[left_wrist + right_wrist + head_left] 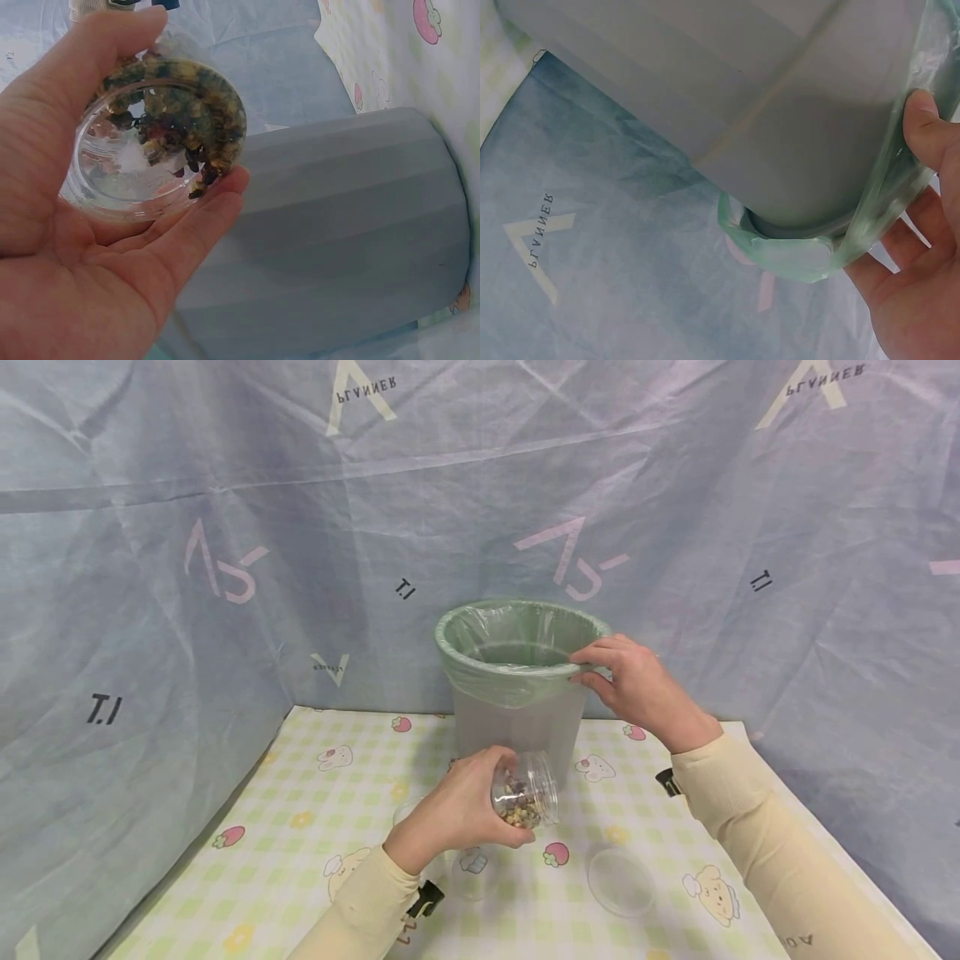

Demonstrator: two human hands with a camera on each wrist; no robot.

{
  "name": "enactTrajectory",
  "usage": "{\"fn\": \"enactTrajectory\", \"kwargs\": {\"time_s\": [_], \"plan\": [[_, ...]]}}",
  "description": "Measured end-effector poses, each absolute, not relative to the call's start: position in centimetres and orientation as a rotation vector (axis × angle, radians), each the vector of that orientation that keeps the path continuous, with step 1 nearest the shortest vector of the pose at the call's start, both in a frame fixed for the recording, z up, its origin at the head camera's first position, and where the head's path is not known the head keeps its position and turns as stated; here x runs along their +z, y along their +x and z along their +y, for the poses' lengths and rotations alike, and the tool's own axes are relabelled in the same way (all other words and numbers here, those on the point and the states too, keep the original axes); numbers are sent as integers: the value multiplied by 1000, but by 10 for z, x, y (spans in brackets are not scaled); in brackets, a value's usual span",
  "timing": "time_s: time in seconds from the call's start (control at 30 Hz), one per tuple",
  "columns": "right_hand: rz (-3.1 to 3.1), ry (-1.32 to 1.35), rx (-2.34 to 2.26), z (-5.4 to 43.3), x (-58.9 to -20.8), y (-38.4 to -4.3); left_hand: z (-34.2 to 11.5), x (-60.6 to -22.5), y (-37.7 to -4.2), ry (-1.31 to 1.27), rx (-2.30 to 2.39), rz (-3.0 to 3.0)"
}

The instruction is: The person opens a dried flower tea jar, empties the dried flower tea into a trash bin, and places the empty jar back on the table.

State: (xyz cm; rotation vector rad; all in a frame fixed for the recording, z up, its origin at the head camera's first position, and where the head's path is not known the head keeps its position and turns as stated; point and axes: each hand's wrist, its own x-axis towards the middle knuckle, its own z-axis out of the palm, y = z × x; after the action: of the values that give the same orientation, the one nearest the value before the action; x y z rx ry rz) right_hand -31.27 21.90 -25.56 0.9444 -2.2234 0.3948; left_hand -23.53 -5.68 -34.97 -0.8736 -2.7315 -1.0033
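My left hand (468, 802) grips a clear jar (542, 777), tipped on its side with its mouth toward the right. Inside lie small dried yellow and dark bits (522, 814), which look like dried flowers or tea; the left wrist view shows them through the jar's base. Behind the jar stands a grey trash can (517, 727), upright and lined with a pale green bag (498, 685) folded over its rim. At the right side of that rim, my right hand (637, 685) pinches the bag's edge, thumb outside and fingers over the inside.
A clear round lid (621, 882) lies on the checked tablecloth (300, 860) at the front right. Another clear round item (405, 810) is partly hidden behind my left wrist. Blue-grey cloth (360, 535) hangs behind the can and along both sides.
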Motion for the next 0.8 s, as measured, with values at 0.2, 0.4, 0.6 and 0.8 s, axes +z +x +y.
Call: {"fn": "enactTrajectory", "kwargs": {"time_s": [0.2,0.4,0.6,0.8], "plan": [[-2229,922,397,219,-257,-311,-56,-349,-235,-871,-998,-2729],[-2230,906,391,218,-258,-311,-56,-347,-233,-873,-998,-2732],[-2222,893,388,218,-258,-311,-57,-340,-227,-872,-1030,-2722],[-2206,905,402,216,-258,-313,-60,-333,-219,-877,-1074,-2679]]}}
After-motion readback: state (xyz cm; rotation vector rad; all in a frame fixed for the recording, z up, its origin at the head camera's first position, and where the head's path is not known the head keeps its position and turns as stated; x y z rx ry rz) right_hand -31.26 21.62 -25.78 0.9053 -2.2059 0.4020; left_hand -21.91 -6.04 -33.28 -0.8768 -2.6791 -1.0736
